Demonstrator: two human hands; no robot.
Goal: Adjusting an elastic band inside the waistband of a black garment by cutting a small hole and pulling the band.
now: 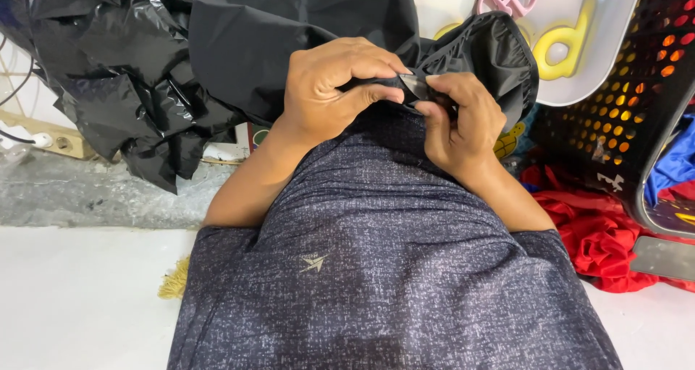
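A black, slightly shiny garment [289,30] is held up in front of my chest. My left hand [326,87] pinches its bunched hem between thumb and fingers. My right hand [460,120] grips the same hem just to the right, thumb on top, the two hands almost touching. The rest of the garment hangs away above the hands; part of it, with an elastic edge [499,51], spreads to the right. My dark speckled grey shirt [376,268] fills the lower middle of the view.
Crumpled black plastic bag [123,87] at upper left. A black perforated basket [622,102] with clothes stands at right, red cloth [601,232] beside it. White board with pink and yellow hooks [557,44] behind. Power strip [51,142] at left on a grey ledge.
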